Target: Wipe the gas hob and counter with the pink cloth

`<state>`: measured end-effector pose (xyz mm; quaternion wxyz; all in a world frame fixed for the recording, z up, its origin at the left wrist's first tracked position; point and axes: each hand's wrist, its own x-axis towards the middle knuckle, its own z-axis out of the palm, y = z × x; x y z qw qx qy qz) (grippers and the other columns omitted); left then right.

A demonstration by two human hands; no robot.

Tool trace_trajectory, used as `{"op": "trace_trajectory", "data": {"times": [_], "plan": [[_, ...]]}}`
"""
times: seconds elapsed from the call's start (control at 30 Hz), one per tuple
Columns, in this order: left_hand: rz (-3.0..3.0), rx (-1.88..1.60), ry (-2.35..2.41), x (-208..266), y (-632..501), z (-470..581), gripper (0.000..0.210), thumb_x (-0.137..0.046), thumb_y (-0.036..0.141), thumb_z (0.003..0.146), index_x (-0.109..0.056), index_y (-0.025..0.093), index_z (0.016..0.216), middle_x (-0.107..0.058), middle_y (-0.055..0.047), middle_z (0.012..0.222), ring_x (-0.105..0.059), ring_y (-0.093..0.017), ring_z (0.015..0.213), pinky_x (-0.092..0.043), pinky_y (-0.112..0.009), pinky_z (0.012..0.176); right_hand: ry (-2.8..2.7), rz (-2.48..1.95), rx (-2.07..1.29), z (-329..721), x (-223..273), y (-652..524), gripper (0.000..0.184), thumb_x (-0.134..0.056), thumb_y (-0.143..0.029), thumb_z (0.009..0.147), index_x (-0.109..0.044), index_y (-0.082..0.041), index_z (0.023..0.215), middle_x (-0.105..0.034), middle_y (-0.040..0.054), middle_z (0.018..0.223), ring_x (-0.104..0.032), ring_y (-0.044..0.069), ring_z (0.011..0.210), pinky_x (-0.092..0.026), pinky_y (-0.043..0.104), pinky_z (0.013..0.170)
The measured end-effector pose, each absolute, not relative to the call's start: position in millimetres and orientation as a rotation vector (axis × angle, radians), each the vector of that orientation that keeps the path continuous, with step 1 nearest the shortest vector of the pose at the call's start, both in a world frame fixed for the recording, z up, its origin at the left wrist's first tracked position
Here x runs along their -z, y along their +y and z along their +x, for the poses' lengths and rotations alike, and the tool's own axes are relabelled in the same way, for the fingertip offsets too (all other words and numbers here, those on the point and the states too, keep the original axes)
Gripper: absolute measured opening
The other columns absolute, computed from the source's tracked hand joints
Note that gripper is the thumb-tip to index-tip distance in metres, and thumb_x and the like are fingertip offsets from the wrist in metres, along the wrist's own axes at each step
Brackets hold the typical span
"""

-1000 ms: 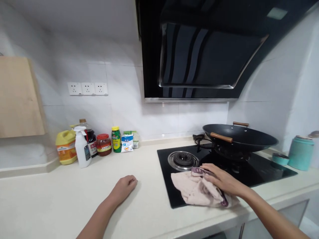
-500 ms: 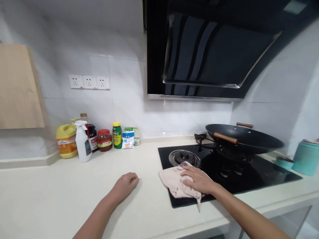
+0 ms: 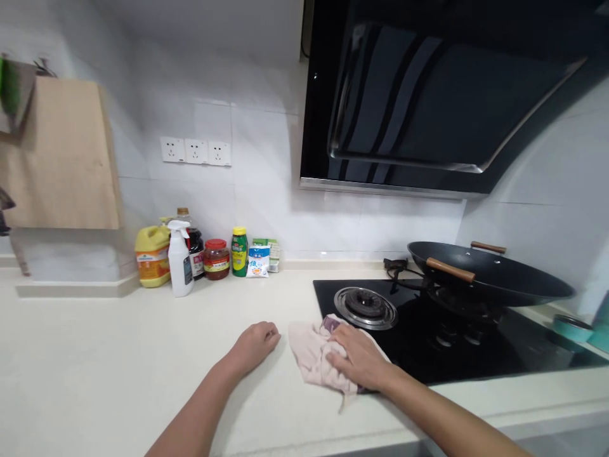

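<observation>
A crumpled pale pink cloth [image 3: 309,358] with a dark purple patch lies across the left front corner of the black gas stove [image 3: 413,355] and onto the white countertop [image 3: 143,368]. My right hand [image 3: 359,355] presses down on it, the fingers bent into its folds. Left of the cloth, my left hand [image 3: 257,343] rests on the countertop, curled into a loose fist with nothing visible in it. Just beyond the cloth sits the stove's left burner [image 3: 365,307].
A black wok [image 3: 495,276] with wooden handles stands on the right burner. Along the back wall are a yellow jug [image 3: 153,257], a white spray bottle [image 3: 181,260], a red-lidded jar [image 3: 216,260], a green bottle [image 3: 239,252] and a blue-white packet [image 3: 258,261]. A range hood [image 3: 404,101] hangs above.
My right hand has slid the cloth left, so more of it lies on the countertop. The view has turned left. My left hand stays curled on the counter.
</observation>
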<state>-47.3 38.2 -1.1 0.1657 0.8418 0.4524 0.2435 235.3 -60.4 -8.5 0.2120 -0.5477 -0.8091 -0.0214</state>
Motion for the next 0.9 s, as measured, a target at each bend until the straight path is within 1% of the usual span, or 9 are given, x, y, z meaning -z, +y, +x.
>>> {"op": "trace_trajectory", "data": {"times": [0.1, 0.17, 0.23, 0.37, 0.5, 0.57, 0.63, 0.77, 0.9], "plan": [[2.41, -0.712, 1.283, 6, 41, -48, 0.024, -0.045, 0.031, 0.086, -0.065, 0.02, 0.08, -0.07, -0.006, 0.09, -0.062, -0.021, 0.084, -0.041, -0.029, 0.073, -2.346, -1.383, -0.039, 228, 7, -97, 0.036, -0.056, -0.047, 0.088, -0.059, -0.024, 0.116, -0.057, 0.0061, 0.121, -0.05, 0.024, 0.112, -0.037, 0.037, 0.099], [2.427, -0.716, 1.277, 8, 43, -48, 0.023, -0.045, 0.03, 0.085, -0.066, 0.021, 0.08, -0.071, -0.005, 0.09, -0.062, -0.02, 0.083, -0.041, -0.028, 0.073, -2.36, -1.362, -0.063, 225, 6, -115, 0.038, -0.06, -0.045, 0.084, -0.058, -0.024, 0.115, -0.056, 0.0065, 0.122, -0.049, 0.025, 0.113, -0.036, 0.038, 0.1], [2.439, -0.708, 1.271, 9, 43, -48, 0.023, -0.045, 0.029, 0.085, -0.067, 0.021, 0.081, -0.071, -0.005, 0.09, -0.062, -0.02, 0.084, -0.041, -0.028, 0.072, -2.346, -1.371, -0.074, 223, 7, -125, 0.034, -0.06, -0.041, 0.083, -0.058, -0.023, 0.111, -0.057, 0.0069, 0.119, -0.049, 0.024, 0.109, -0.037, 0.038, 0.098], [2.428, -0.699, 1.272, 7, 40, -49, 0.025, -0.045, 0.031, 0.086, -0.067, 0.021, 0.082, -0.071, -0.006, 0.092, -0.063, -0.021, 0.085, -0.042, -0.029, 0.073, -2.323, -1.372, -0.068, 222, 7, -121, 0.019, -0.057, -0.031, 0.083, -0.056, -0.023, 0.1, -0.058, 0.0046, 0.107, -0.051, 0.021, 0.099, -0.04, 0.036, 0.09], [2.385, -0.706, 1.295, 5, 39, -49, 0.024, -0.047, 0.032, 0.086, -0.067, 0.021, 0.081, -0.072, -0.006, 0.091, -0.062, -0.021, 0.085, -0.042, -0.029, 0.073, -2.272, -1.437, -0.06, 230, 9, -101, 0.012, -0.056, -0.032, 0.085, -0.056, -0.023, 0.093, -0.059, 0.0033, 0.101, -0.052, 0.021, 0.093, -0.041, 0.035, 0.087], [2.374, -0.699, 1.295, 4, 39, -49, 0.023, -0.047, 0.032, 0.086, -0.067, 0.021, 0.081, -0.072, -0.006, 0.091, -0.063, -0.021, 0.084, -0.042, -0.029, 0.073, -2.212, -1.494, -0.053, 240, 11, -86, 0.012, -0.054, -0.034, 0.088, -0.056, -0.023, 0.091, -0.06, 0.0035, 0.1, -0.053, 0.021, 0.094, -0.041, 0.034, 0.087], [2.359, -0.701, 1.292, 4, 39, -49, 0.024, -0.047, 0.034, 0.086, -0.066, 0.021, 0.08, -0.072, -0.006, 0.09, -0.063, -0.021, 0.084, -0.042, -0.029, 0.072, -2.135, -1.558, -0.043, 252, 12, -70, 0.016, -0.05, -0.036, 0.09, -0.058, -0.023, 0.098, -0.061, 0.0041, 0.104, -0.054, 0.021, 0.097, -0.041, 0.035, 0.089], [2.356, -0.707, 1.279, 1, 36, -48, 0.023, -0.047, 0.033, 0.086, -0.065, 0.021, 0.08, -0.072, -0.005, 0.09, -0.063, -0.02, 0.084, -0.042, -0.028, 0.073, -2.026, -1.741, 0.025, 272, 12, -41, 0.033, -0.045, -0.036, 0.093, -0.059, -0.022, 0.12, -0.061, 0.0076, 0.115, -0.053, 0.024, 0.109, -0.038, 0.038, 0.097], [2.383, -0.698, 1.271, 0, 35, -47, 0.023, -0.046, 0.031, 0.086, -0.066, 0.021, 0.08, -0.071, -0.005, 0.089, -0.063, -0.02, 0.084, -0.041, -0.027, 0.072, -2.05, -1.891, 0.13, 268, 10, -26, 0.04, -0.042, -0.039, 0.094, -0.062, -0.019, 0.122, -0.059, 0.0117, 0.116, -0.051, 0.027, 0.109, -0.037, 0.041, 0.097]]}}
